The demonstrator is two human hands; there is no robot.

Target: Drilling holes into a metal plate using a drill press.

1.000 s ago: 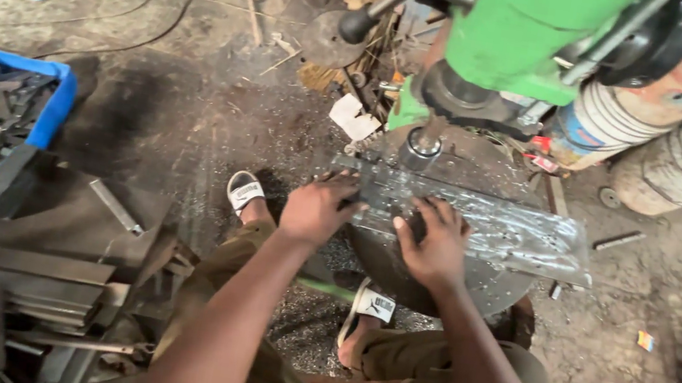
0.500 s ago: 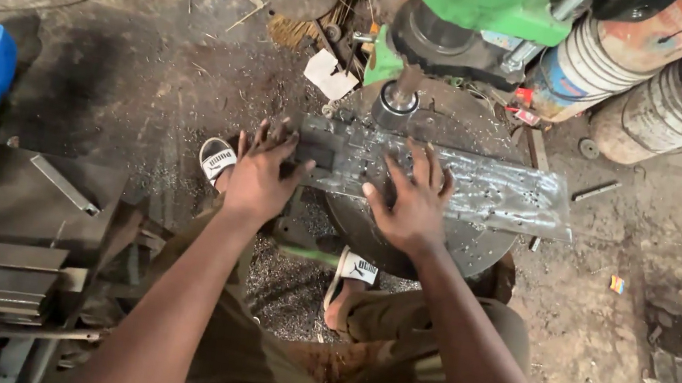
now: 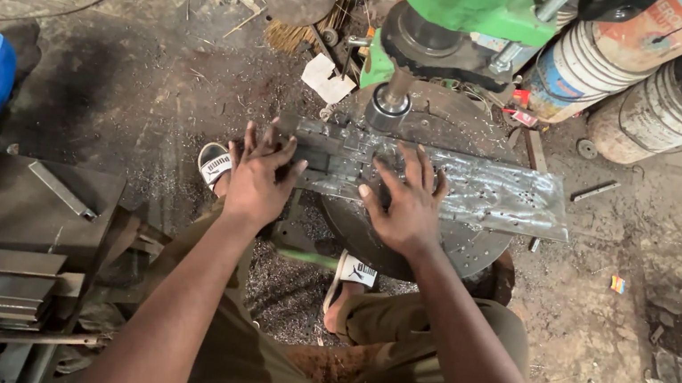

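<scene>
Head view, frame centre: your left hand (image 3: pixel 257 177) and right hand (image 3: pixel 407 203) lie spread, pressing the metal plate (image 3: pixel 485 191) on the drill table (image 3: pixel 449 248); it looks stiff, heavy, sharp-edged, so hold its flat face

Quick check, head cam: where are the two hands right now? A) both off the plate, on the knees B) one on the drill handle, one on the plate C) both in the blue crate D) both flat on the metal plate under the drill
D: the left hand and right hand both press flat on the metal plate, which lies on the round table under the green drill.
</scene>
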